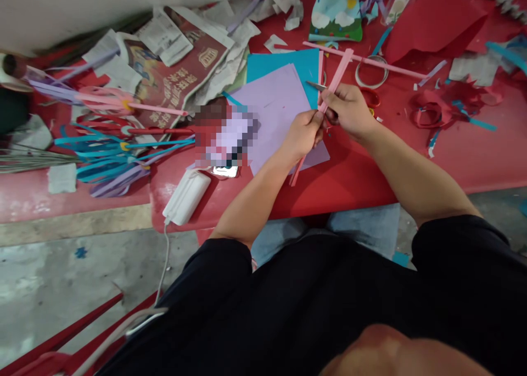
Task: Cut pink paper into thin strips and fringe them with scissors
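My left hand (303, 134) and my right hand (349, 111) meet over the red table (370, 173), both pinched on a long pink paper strip (336, 78). The strip runs slantwise, from near the table's front edge up towards a second pink strip (370, 62) lying flat across the table. Under my hands lies a lilac paper sheet (275, 107) on a teal sheet (284, 63). Scissor blades (316, 84) poke out just above my hands.
Paper flowers in pink, teal and lilac (111, 145) lie at the left beside crumpled newspaper (177, 63). A white power bank (186, 196) with its cable sits at the table's front edge. Tape rings (371, 71), red paper scraps (436, 112) and a red sheet (432, 24) lie at the right.
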Demonstrator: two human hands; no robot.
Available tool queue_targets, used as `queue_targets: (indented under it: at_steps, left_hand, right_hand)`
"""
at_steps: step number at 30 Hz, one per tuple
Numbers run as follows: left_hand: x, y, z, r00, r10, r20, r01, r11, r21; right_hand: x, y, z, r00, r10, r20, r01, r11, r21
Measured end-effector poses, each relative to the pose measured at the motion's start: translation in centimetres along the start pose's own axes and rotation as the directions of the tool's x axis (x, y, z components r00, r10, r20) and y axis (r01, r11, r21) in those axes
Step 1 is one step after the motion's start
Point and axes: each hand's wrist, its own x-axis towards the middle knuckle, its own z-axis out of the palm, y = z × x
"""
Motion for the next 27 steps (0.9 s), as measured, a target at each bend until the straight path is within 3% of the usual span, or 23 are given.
queue_targets:
  at_steps: [2, 6, 14, 21, 23, 27]
  left_hand:
    - [-0.2, 0.4, 0.0, 0.999, -0.02, 0.026, 0.02, 1.0, -0.02]
    - [-0.9, 1.2, 0.3, 0.993, -0.061, 0.105, 0.068, 0.996, -0.063]
    - [-0.2, 0.7, 0.3, 0.998, -0.06, 0.029, 0.061, 0.998, -0.016]
    - [0.1, -0.2, 0.4, 0.996, -0.034, 0.077, 0.035, 0.999, -0.016]
    - [0.1, -0.3, 0.4, 0.998, -0.023, 0.066, 0.024, 1.0, -0.004]
    - [0.2, -0.3, 0.2, 1.0, -0.018, 0.006, 0.018, 1.0, 0.023]
  right_hand:
    - [0.3, 0.0, -0.5, 0.999, -0.041, -0.025, 0.041, 0.999, 0.005]
    - [1.1, -0.3, -1.9, 0.974, -0.126, -0.188, 0.14, 0.988, 0.062]
    - [0.1, 0.5, 0.2, 1.0, 0.009, -0.023, -0.009, 1.0, -0.001]
    - [1.6, -0.2, -2.2, 0.963, -0.105, -0.248, 0.126, 0.989, 0.072]
    - [1.5, -0.1, -2.0, 0.972, -0.052, -0.227, 0.076, 0.993, 0.094]
    - [0.5, 0.6, -0.2, 0.996, 0.07, -0.054, -0.066, 0.995, 0.075]
